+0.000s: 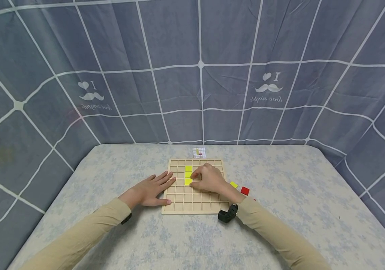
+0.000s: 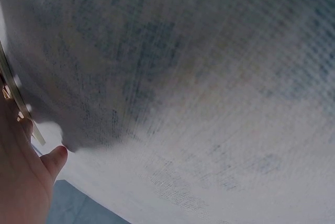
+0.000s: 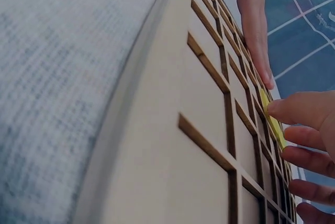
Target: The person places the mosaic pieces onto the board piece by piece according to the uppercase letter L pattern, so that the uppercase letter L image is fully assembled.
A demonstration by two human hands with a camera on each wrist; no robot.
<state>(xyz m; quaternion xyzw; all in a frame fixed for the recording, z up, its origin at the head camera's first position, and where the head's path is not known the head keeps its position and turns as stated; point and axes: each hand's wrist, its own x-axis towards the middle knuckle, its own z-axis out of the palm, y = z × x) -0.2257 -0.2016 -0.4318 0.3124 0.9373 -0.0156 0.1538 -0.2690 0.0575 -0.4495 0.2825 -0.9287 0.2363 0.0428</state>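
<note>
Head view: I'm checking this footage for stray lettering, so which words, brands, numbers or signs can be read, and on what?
"I" with a heart sign: on the curtain, printed twice, mirror-reversed.
"love simple": under the moustache sign in both prints, mirror-reversed.
Card beyond the board: too small to read any text.
No numbers readable.

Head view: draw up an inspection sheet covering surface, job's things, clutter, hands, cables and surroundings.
Surface: patterned table cover.
Job's things: wooden grid board holding three yellow tiles in one column; pattern card beyond its far edge; loose yellow tile and red tile to its right, another red piece partly hidden by the sleeve.
Clutter: nothing seen.
Hands: left hand rests on the board's left edge; right hand is at the yellow tiles, grip unclear.
Cables: nothing seen.
Surroundings: blue-grey curtain with white lines, behind and at both sides.
</note>
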